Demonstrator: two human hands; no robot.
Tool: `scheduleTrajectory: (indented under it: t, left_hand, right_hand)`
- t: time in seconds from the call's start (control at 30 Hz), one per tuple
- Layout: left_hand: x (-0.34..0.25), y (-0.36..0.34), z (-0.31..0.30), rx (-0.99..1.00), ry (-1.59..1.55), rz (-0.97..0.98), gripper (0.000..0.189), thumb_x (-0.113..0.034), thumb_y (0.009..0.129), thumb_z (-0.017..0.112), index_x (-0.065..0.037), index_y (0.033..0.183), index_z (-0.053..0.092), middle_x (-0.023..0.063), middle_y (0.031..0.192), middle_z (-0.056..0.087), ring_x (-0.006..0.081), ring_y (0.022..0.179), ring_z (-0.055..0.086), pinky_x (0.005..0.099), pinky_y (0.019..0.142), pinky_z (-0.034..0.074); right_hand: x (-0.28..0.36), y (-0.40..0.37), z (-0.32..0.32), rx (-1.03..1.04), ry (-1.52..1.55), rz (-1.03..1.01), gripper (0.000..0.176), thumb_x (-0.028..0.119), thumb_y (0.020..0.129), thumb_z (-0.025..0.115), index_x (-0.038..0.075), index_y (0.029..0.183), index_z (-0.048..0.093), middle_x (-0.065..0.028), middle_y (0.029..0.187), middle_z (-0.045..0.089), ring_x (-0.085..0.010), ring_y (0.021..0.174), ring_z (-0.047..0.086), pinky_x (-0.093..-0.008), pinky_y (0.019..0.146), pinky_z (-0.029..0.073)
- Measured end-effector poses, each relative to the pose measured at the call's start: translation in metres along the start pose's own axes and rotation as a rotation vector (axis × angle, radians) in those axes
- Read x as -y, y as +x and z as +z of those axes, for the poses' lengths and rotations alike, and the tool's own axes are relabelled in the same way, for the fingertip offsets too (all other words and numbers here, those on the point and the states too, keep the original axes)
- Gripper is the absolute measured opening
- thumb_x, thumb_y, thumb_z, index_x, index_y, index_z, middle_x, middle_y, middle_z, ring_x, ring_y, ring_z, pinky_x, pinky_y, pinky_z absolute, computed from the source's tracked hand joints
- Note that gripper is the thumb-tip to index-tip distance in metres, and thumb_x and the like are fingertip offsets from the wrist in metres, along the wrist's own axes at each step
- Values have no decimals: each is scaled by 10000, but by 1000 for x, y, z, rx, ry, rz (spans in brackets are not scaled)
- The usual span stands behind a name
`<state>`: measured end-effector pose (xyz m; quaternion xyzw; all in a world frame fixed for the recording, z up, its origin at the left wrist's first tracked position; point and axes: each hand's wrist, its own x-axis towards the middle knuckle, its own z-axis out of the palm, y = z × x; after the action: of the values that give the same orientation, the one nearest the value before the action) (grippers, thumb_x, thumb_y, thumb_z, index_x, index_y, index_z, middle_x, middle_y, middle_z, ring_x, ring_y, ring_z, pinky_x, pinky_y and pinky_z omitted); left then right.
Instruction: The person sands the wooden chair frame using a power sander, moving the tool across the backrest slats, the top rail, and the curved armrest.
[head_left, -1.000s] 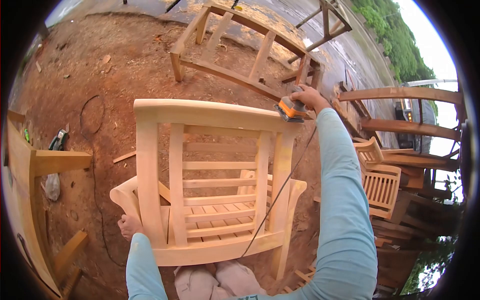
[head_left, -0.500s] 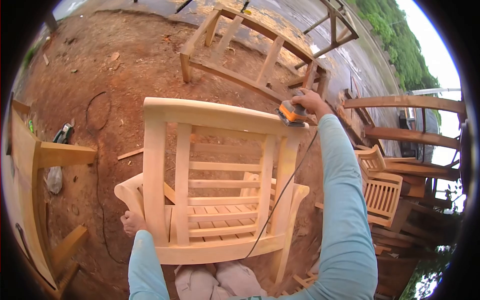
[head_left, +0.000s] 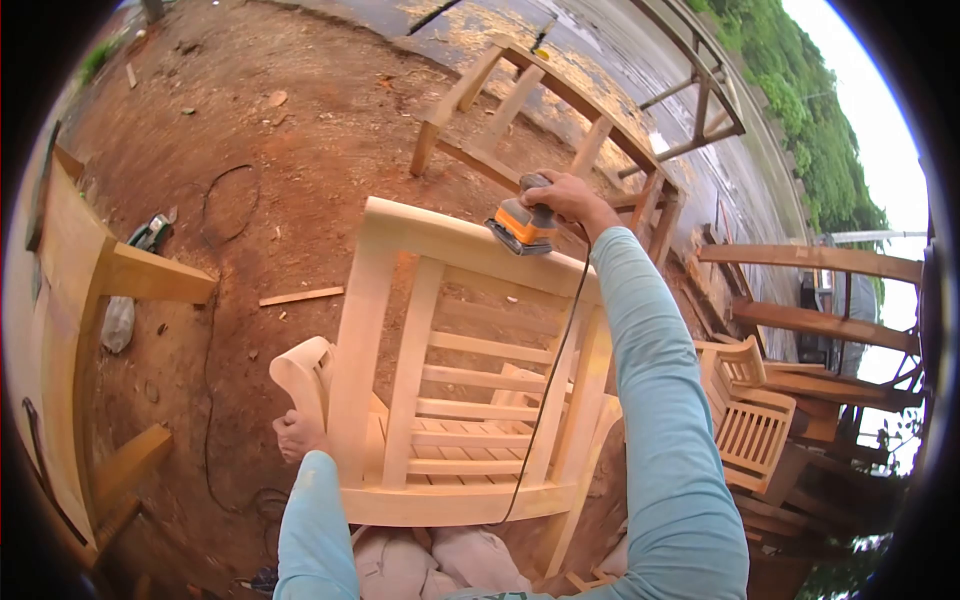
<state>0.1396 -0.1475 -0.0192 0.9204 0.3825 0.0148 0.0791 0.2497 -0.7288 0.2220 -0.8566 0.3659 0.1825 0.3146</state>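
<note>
A pale wooden slatted armchair (head_left: 348, 300) stands in front of me with its back toward me. My right hand (head_left: 570, 197) is closed over the top of an orange and grey electric sander (head_left: 524, 226). The sander's pad lies against the chair's top rail, near its middle. A black cord (head_left: 548, 385) runs from it down across the slats. On the left, my left hand (head_left: 299, 436) is wrapped round the chair's curved armrest (head_left: 300, 380); its fingertips are partly hidden.
A bare wooden frame (head_left: 467, 158) stands beyond the chair on the dirt. Another slatted chair (head_left: 757, 435) is at the right, near stacked beams (head_left: 810, 262). Wooden furniture (head_left: 75, 290) stands at the far left, by a plastic bag (head_left: 118, 325). A loose stick (head_left: 300, 296) lies on the ground.
The sander, in my right hand, has moved left along the top rail, from near its right end to around the middle. My left hand stays on the armrest. The whole view has shifted.
</note>
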Motion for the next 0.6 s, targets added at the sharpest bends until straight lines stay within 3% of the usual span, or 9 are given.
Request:
scheduleTrajectory:
  t: [0.27, 0.37, 0.47, 0.6]
  left_hand:
    - [-1, -1, 2, -12, -34, -14, 236, -292, 819, 556, -117, 790, 711, 161, 789, 745, 413, 736, 715, 569, 647, 528]
    - [-3, -2, -1, 19, -43, -24, 245, -296, 829, 550, -112, 812, 711, 151, 822, 753, 412, 760, 721, 567, 663, 537]
    - [-2, 1, -3, 60, -39, -29, 259, -303, 844, 540, -112, 842, 714, 143, 851, 760, 412, 800, 728, 562, 700, 553]
    - [-2, 2, -6, 112, -39, -35, 271, -314, 857, 532, -120, 870, 721, 142, 865, 765, 414, 835, 734, 559, 742, 568]
  right_hand:
    - [125, 5, 47, 84, 15, -67, 774, 442, 734, 813, 205, 1445, 623, -97, 1134, 695, -223, 793, 647, -361, 648, 543]
    - [155, 17, 68, 75, 36, -171, 730, 452, 747, 821, 133, 1383, 659, -83, 945, 666, -172, 609, 556, -334, 507, 431]
    - [178, 34, 81, 127, -13, -176, 764, 470, 730, 815, 206, 1424, 636, -109, 1203, 709, -257, 950, 693, -381, 731, 585]
    - [205, 39, 96, 105, -60, -218, 789, 497, 715, 809, 209, 1430, 637, -109, 1258, 713, -264, 1031, 706, -378, 802, 598]
